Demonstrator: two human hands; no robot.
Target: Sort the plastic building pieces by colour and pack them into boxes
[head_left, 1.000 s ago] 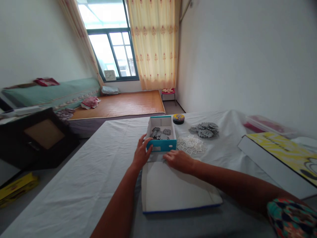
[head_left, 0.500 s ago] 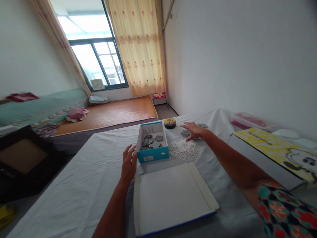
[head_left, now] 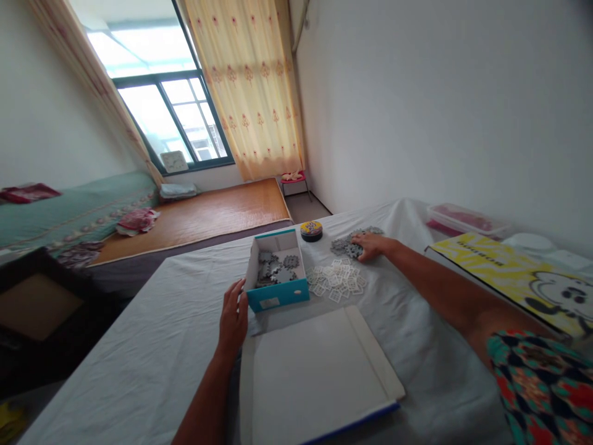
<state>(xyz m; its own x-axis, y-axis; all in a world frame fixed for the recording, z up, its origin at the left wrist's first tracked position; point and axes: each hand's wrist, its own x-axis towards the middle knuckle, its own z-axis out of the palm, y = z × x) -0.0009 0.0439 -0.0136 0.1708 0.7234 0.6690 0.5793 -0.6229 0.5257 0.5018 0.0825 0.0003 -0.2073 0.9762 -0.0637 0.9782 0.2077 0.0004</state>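
Observation:
A small teal box (head_left: pixel 277 295) with grey gear-shaped pieces inside stands on the white-covered table (head_left: pixel 139 346). My left hand (head_left: pixel 234 318) rests against the box's left front corner, fingers extended. My right hand (head_left: pixel 369 245) reaches far out and lies on a pile of grey gear pieces (head_left: pixel 348 245), fingers curled down on them. Between the box and that pile lies a heap of white square frame pieces (head_left: pixel 337 281). A flat white box lid (head_left: pixel 315 371) lies open side up in front of me.
A round tin with a yellow lid (head_left: pixel 311 230) sits behind the teal box. A large yellow-printed box (head_left: pixel 519 278) and a clear plastic container (head_left: pixel 466 218) stand at the right by the wall. Beyond the table are a bed with a mat (head_left: pixel 199 213) and a window.
My right hand went from the near edge of the teal box out to the grey gear pile and settled on it. The view swung left and the left hand slid slightly down the box side.

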